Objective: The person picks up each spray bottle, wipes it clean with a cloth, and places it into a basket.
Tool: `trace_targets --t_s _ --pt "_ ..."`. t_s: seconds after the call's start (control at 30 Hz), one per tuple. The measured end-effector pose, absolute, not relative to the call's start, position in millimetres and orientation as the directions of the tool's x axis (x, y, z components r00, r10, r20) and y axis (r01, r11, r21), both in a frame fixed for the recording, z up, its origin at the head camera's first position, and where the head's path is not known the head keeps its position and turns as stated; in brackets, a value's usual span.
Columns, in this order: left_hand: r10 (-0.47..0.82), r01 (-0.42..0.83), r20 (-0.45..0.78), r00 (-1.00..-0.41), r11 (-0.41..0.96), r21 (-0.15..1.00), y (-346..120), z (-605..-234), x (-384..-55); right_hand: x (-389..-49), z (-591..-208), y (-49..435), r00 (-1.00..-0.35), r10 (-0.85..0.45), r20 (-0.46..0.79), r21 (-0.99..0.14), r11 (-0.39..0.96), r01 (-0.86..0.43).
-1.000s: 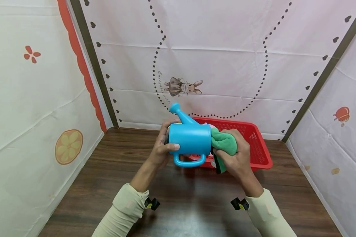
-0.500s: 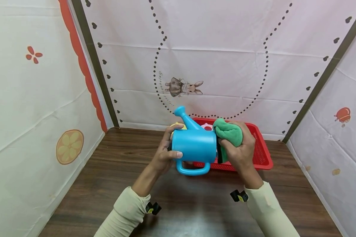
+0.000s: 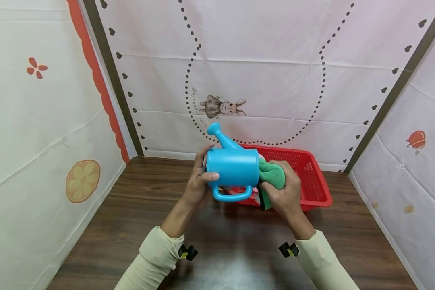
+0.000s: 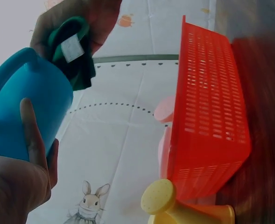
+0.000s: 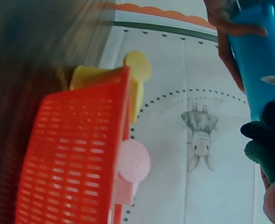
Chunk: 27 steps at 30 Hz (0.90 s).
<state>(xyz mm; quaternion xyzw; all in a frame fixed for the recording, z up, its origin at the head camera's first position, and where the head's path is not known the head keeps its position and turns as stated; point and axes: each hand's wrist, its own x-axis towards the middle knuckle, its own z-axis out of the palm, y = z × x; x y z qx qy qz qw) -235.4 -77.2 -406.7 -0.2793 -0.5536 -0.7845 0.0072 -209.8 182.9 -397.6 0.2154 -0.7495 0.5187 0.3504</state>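
Blue watering can (image 3: 233, 167) has shifted up, partly hiding red basket (image 3: 313, 177).

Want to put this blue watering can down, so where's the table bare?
The table is bare at left, between left wall and left sleeve; in front, between that and the right sleeve; at right, between red basket and right wall. The back middle is crowded: basket, yellow watering can beside it; the blue watering can hides part.
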Motion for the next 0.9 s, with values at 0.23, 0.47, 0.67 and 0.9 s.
trace_targets --t_s 0.23,0.47,0.67,0.9 --pt "0.259 0.313 0.416 -0.872 -0.361 0.879 -82 -409 -240 -203 -396 180 -0.627 0.006 0.779 -0.591 0.342 -0.731" --pt "0.379 0.311 0.436 -0.816 -0.347 0.885 -88 -417 -237 -206 -380 184 -0.599 0.042 0.800 -0.578 0.326 -0.749" --pt "0.513 0.349 0.498 -0.699 -0.363 0.864 -92 -416 -232 -214 -377 189 -0.618 0.099 0.780 -0.613 0.319 -0.723" --pt "0.477 0.405 0.527 -0.703 -0.340 0.848 -89 -413 -230 -219 -388 191 -0.689 0.127 0.713 -0.684 0.339 -0.646"
